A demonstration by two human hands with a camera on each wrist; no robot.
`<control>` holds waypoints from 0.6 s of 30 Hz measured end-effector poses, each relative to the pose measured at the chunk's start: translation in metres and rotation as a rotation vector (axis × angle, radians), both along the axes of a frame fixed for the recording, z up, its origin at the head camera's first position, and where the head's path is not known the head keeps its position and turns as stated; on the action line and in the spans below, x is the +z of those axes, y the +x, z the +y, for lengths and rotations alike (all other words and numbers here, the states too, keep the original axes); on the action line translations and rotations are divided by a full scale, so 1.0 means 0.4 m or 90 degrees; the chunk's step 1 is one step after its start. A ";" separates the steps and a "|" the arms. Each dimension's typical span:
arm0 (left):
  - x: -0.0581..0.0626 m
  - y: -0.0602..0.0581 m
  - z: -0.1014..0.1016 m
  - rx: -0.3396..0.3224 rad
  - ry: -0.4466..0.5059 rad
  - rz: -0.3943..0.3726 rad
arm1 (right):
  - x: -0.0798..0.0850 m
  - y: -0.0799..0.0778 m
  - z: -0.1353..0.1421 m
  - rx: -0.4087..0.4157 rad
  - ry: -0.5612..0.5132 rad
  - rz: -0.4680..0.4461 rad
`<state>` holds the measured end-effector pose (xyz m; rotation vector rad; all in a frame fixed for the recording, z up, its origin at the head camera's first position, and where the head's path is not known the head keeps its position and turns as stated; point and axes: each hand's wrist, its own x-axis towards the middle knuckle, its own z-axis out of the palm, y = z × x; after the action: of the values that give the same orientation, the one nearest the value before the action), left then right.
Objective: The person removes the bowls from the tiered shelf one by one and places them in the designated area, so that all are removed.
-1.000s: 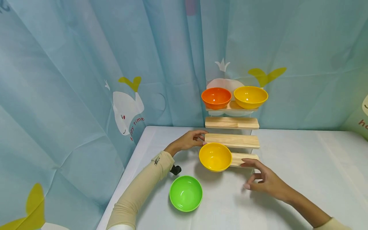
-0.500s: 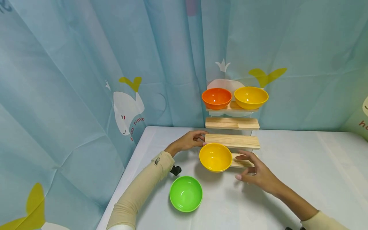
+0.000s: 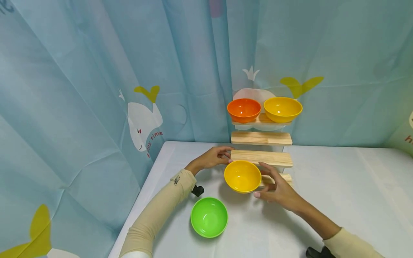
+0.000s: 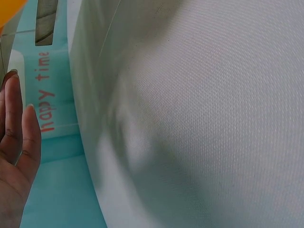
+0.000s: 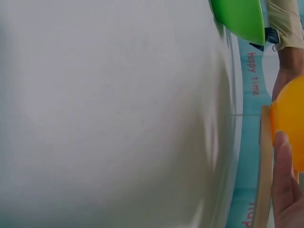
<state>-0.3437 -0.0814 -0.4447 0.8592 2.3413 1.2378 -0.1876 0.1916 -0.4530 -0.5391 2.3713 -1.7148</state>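
Observation:
A yellow bowl [image 3: 242, 176] stands upright at the left end of the lowest wooden shelf board [image 3: 276, 180]. Beside its right side is my right hand [image 3: 280, 189], thumb low in front and fingers spread by the rim; in the right wrist view, extended fingers touch or nearly touch the bowl [image 5: 290, 118]. My left hand [image 3: 213, 157] is at the left ends of the boards, its thumb tip by the bowl's rim and its index fingertip at the board above [image 3: 261, 157]. Extended fingers of the left hand [image 4: 16, 137] show in the left wrist view.
An orange bowl [image 3: 243, 110] and another yellow bowl [image 3: 283, 109] sit on the top board [image 3: 266, 120] of the stepped rack. Nearer the front, a green bowl [image 3: 209, 217] stands on the white table [image 3: 338, 193]. A blue printed curtain [image 3: 193, 71] hangs behind.
My right hand has moved left from the right end of the lowest board to the yellow bowl's side. The left hand and all bowls stay in place.

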 end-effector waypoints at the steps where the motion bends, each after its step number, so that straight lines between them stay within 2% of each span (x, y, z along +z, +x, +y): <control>1: 0.000 0.000 0.000 -0.001 0.001 0.001 | -0.001 -0.001 -0.003 0.002 -0.001 0.003; 12: -0.002 -0.002 0.000 -0.011 0.010 0.002 | -0.003 -0.017 -0.034 0.005 -0.039 -0.032; 18: -0.002 -0.001 -0.002 -0.012 0.010 0.007 | -0.012 -0.025 -0.053 -0.001 -0.032 -0.039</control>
<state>-0.3442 -0.0820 -0.4454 0.8933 2.3300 1.2495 -0.1975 0.1703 -0.4577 -0.4844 2.2930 -1.7688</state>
